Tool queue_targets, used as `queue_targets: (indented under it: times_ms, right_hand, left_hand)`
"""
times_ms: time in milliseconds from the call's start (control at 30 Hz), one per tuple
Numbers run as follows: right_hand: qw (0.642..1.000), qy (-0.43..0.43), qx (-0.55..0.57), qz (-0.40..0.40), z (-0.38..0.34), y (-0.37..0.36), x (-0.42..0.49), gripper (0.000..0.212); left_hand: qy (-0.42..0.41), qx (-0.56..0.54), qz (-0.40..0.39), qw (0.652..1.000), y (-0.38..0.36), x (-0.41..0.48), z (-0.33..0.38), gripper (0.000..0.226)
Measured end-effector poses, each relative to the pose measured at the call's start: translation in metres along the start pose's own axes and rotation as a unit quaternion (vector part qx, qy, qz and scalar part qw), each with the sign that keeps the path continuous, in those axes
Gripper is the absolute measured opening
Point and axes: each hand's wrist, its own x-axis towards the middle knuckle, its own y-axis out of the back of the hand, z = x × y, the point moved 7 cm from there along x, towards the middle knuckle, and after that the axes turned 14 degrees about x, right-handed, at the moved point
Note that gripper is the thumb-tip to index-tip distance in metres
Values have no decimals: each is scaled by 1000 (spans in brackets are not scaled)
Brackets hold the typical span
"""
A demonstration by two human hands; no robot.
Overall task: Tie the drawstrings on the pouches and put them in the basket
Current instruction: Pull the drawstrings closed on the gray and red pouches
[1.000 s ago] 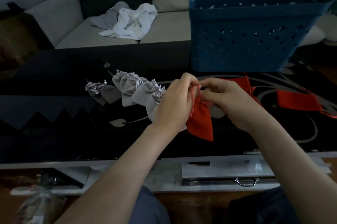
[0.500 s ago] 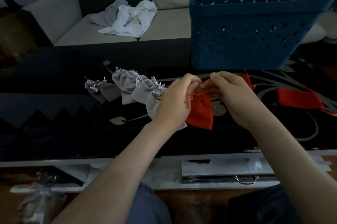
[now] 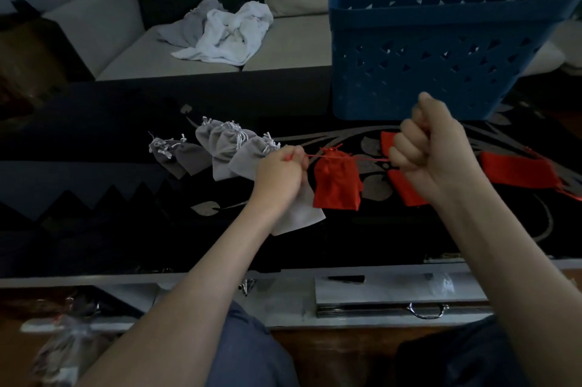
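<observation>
- Whereas both hands crowded the neck of the small red fabric pouch [image 3: 337, 182] a moment ago, the left hand [image 3: 278, 174] and right hand [image 3: 431, 147] are now pulled apart, each clenched on an end of the thin red drawstring [image 3: 371, 160].
- The pouch hangs between them over the middle of the black patterned tabletop [image 3: 94, 141], its mouth cinched.
- The knot looks tightened, so the blue perforated plastic basket [image 3: 425, 49] at the far edge likely comes next.
</observation>
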Motion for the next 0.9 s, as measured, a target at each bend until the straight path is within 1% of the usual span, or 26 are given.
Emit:
queue_targets:
  times_ms: [67,100,133,200,267,333,367,400,533,567,633,667,733,800,833,900]
  right_hand:
    - [995,14,-83,-48,-2,-6,-1,43]
    - [989,20,-128,-73,-2,-10,-3,37]
    - [979,29,-181,-90,-1,-12,-3,26]
    - [948,47,-293,-117,6,-16,-6,6]
    - [907,57,-386,-157,17,-21,-7,16]
    - [877,37,-437,-197,29,-27,-11,13]
    - [872,24,-443,-208,33,-29,-13,10]
    - [874,12,-438,-209,35,-29,-14,9]
    - [898,-19,-386,-210,35,-32,-16,8]
    - [904,-29,-373,-210,34,-32,-17,8]
    - [916,-44,-342,-204,33,-32,-18,11]
    - [922,-49,-327,-201,32,-32,-19,12]
    - [928,-47,-312,-199,30,-33,-19,10]
    - [930,-45,-305,-199,29,-34,-20,8]
    - [931,-46,-303,-200,29,-34,-21,8]
    - [930,-54,-303,-201,28,-33,-21,8]
  left_hand:
    - [26,-36,-14,999,-1,-5,1,41]
    - [31,-65,-25,997,-2,-8,3,40]
    - [31,-100,-39,994,-3,-10,6,40]
    - [26,-181,-77,980,-5,-15,14,38]
    - [15,-258,-121,958,-7,-22,25,37]
    - [-6,-305,-158,939,-11,-27,36,36]
    - [-17,-317,-164,934,-11,-29,40,35]
    - [-30,-323,-163,932,-10,-30,43,33]
    - [-125,-312,-134,932,-3,-31,51,14]
    - [-152,-281,-118,940,1,-29,50,16]
    - [-193,-175,-90,961,5,-29,49,25]
    - [-208,-122,-85,967,5,-29,49,25]
    - [-207,-65,-98,971,2,-30,48,19]
    - [-188,-57,-115,974,-1,-32,47,12]
    - [-186,-53,-106,975,-1,-31,46,10]
    - [-196,-20,-42,979,5,-28,46,11]
